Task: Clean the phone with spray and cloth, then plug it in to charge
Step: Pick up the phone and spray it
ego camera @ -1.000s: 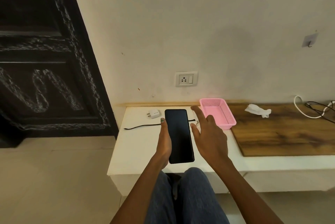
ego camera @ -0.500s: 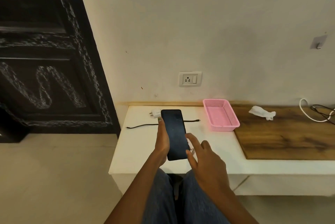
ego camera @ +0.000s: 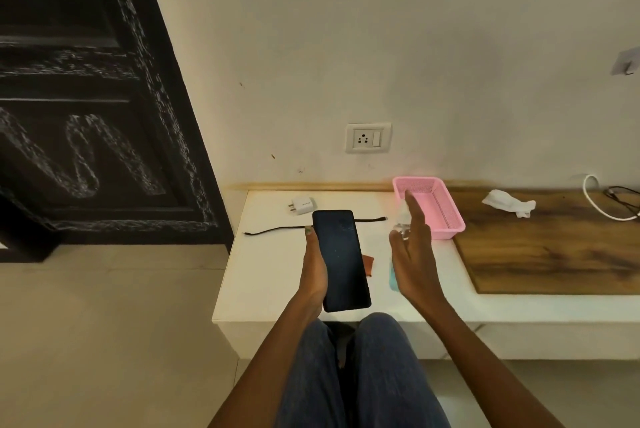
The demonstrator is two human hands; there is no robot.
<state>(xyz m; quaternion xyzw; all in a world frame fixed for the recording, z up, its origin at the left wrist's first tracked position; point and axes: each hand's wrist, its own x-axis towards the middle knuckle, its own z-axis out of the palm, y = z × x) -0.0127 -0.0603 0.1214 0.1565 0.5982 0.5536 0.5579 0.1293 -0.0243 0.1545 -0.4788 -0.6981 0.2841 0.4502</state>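
My left hand point(ego camera: 313, 272) grips a black phone point(ego camera: 341, 259) by its left edge, screen up, above the white table point(ego camera: 270, 275). My right hand point(ego camera: 414, 254) hovers to the right of the phone, fingers straight and spread. Behind it stands a clear spray bottle point(ego camera: 393, 277) with teal liquid, mostly hidden by the hand. A corner of an orange-brown cloth point(ego camera: 369, 263) peeks out beside the phone. On the table behind the phone lie a white charger adapter point(ego camera: 302, 205) and a black cable point(ego camera: 273, 230). A wall socket point(ego camera: 368, 138) sits above the table.
A pink basket point(ego camera: 448, 220) stands right of my right hand. Further right a wooden board point(ego camera: 554, 251) carries a crumpled white tissue point(ego camera: 509, 202) and white and black cords point(ego camera: 595, 206) at the frame edge. A dark door point(ego camera: 86, 116) fills the left.
My right hand has moved from the phone's lower right edge up and to the right, in front of the spray bottle. The left hand keeps holding the phone, now slightly lower.
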